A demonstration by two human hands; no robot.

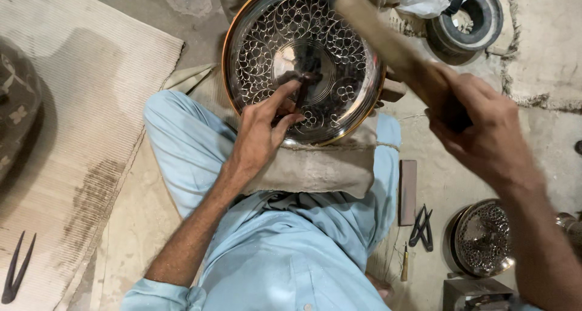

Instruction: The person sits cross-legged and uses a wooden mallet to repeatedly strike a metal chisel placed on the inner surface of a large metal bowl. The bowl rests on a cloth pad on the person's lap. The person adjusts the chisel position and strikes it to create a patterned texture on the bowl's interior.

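Metal-engraving workshop, floor-level setup. Person is sitting cross-legged on a bare concrete floor (545, 50), working an engraved metal plate (303, 62) resting on a cloth pad (321, 165). Hand tools are lying around: dividers (421, 226), sharpening stone (408, 193), another patterned metal bowl (482, 238), woven mat (91, 105).

Open floor (545, 50) lies on the right, between the grey ring-shaped stand (467, 23) at the top and the small patterned bowl (482, 238) below — though a flat dark bar (408, 193) and black pliers (421, 228) lie near the knee. On the left the ribbed mat (79, 105) is mostly bare, with dark tongs (17, 268) at its near edge. The raised mallet (394, 47) bars the way over the engraved metal plate's (242, 20) right rim.
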